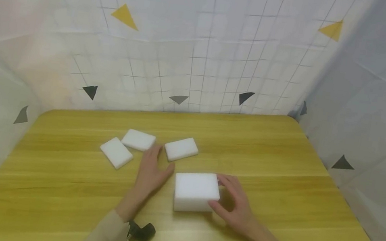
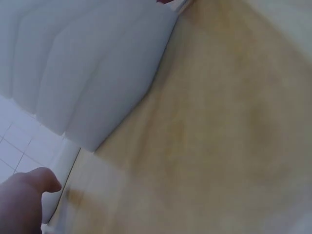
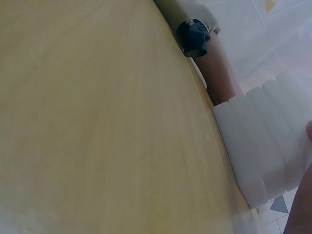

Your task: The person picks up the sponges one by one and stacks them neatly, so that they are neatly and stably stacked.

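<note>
A stack of white sponge blocks (image 1: 197, 186) stands on the table, several layers high as the wrist views show. My right hand (image 1: 238, 208) holds the stack's right end, thumb at the front corner and fingers at the back one. To the stack's left, my left hand (image 1: 151, 172) reaches forward with fingers extended and thumb spread apart. Its fingertips are right at the near edge of a flat white sponge block (image 1: 138, 139). In the left wrist view the left thumb (image 2: 34, 185) shows in front of another block lying flat.
Two more flat sponge blocks lie nearby, a left one (image 1: 116, 152) and a right one (image 1: 181, 149). The wooden table (image 1: 283, 157) ends at a white gridded curtain (image 1: 171, 64). A black wrist camera (image 1: 141, 232) sits on the left sleeve.
</note>
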Motion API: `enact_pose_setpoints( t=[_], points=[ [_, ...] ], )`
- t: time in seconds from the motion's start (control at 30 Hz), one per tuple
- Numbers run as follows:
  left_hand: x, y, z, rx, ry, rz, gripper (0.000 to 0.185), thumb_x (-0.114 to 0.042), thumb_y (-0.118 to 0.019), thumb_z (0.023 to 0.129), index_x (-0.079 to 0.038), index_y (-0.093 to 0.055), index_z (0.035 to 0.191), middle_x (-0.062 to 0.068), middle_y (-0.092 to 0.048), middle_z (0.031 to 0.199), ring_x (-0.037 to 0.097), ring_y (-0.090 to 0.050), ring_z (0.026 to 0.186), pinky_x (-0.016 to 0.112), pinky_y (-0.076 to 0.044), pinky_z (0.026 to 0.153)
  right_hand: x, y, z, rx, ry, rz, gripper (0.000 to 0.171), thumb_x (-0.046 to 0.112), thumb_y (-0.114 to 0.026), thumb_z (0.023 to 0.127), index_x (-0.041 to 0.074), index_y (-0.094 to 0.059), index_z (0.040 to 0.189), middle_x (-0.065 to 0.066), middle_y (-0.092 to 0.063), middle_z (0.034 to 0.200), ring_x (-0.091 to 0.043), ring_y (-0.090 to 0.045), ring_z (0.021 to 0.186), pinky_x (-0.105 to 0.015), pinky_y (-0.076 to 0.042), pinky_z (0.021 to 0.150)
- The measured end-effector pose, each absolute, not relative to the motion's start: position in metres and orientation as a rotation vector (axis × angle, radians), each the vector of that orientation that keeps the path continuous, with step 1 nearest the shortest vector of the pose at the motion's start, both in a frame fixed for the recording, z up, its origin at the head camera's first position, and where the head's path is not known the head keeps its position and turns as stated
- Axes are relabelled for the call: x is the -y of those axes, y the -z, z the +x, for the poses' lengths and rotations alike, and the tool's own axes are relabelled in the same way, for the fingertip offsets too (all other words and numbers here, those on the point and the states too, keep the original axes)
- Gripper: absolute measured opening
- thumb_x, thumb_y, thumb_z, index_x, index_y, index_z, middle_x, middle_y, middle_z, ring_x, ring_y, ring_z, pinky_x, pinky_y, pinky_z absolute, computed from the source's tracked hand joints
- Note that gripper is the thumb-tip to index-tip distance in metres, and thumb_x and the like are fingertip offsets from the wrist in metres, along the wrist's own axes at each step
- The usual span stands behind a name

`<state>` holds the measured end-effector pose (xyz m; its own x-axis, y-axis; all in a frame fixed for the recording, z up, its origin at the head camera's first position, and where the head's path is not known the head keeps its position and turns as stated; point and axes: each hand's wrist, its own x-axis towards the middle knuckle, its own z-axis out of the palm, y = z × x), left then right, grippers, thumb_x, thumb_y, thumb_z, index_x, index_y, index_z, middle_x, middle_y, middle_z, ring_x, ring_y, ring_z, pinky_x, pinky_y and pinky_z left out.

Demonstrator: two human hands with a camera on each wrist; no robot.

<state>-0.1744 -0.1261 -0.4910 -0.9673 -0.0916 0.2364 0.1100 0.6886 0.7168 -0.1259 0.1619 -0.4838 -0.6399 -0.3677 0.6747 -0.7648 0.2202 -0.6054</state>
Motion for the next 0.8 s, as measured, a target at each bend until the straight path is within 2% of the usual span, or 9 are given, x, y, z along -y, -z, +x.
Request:
enact_pose_setpoints(
  t=[0.3,0.8],
  points=[
    [0.1243,0.4913,-0.1811,2.689,1.094,-0.041,0.066,-0.036,-0.069,0.085,-0.007,-0.048,0.140,0.011,-0.052,0.141,0.031,-0.041,0.136,0.045,-0.035,0.117,-0.1622,0.4836,-0.1244,2.130,-1.399,1.047,0.067,0.015,-0.079,0.081,0.002,-0.053,0.140,-0.010,-0.060,0.128,-0.016,-0.055,0.114,-0.020,-0.040,0.106],
    [0.1234,0.4868,-0.1805,2.685,1.122,-0.027,0.060,-0.034,-0.070,0.087,-0.006,-0.053,0.137,0.012,-0.056,0.138,0.030,-0.044,0.135,0.044,-0.036,0.117,-0.1623,0.4837,-0.1244,2.134,-1.387,1.052,0.067,0.014,-0.080,0.080,0.002,-0.052,0.140,-0.010,-0.060,0.128,-0.016,-0.055,0.114,-0.022,-0.041,0.105]
  ],
)
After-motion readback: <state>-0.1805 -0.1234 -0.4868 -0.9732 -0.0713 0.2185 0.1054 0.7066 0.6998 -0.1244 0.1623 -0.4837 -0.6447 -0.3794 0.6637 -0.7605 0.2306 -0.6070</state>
